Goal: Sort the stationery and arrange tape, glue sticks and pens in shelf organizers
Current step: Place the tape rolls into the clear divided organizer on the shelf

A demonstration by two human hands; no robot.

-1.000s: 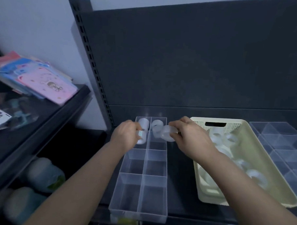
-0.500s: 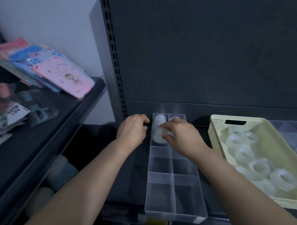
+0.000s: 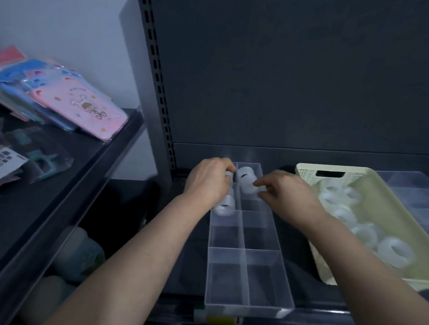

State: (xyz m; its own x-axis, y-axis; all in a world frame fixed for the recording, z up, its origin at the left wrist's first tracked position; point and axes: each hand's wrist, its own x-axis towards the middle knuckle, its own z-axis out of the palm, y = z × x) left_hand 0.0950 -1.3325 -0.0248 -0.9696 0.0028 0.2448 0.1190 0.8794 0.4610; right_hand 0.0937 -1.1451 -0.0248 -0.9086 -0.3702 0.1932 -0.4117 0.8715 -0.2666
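Note:
A clear divided organizer (image 3: 248,284) stands on the dark shelf, its near compartments bare. Translucent tape rolls lie in its far compartments. My left hand (image 3: 209,183) is over the far left compartments with fingers curled on a tape roll there; another roll (image 3: 224,208) shows just below the palm. My right hand (image 3: 287,193) pinches the near end of a tape roll stack (image 3: 246,179) in the far right compartment. A cream basket (image 3: 407,220) to the right holds several loose tape rolls (image 3: 394,251).
A second clear organizer (image 3: 414,183) sits behind the basket at far right. The slotted shelf upright (image 3: 160,91) rises behind my left hand. A side shelf on the left carries pink and blue packets (image 3: 80,105). A yellow label (image 3: 216,318) marks the shelf's front edge.
My left hand moved from the organizer's left edge onto the far left compartments. My right hand shifted right to the far right compartment's tape. The view swung left.

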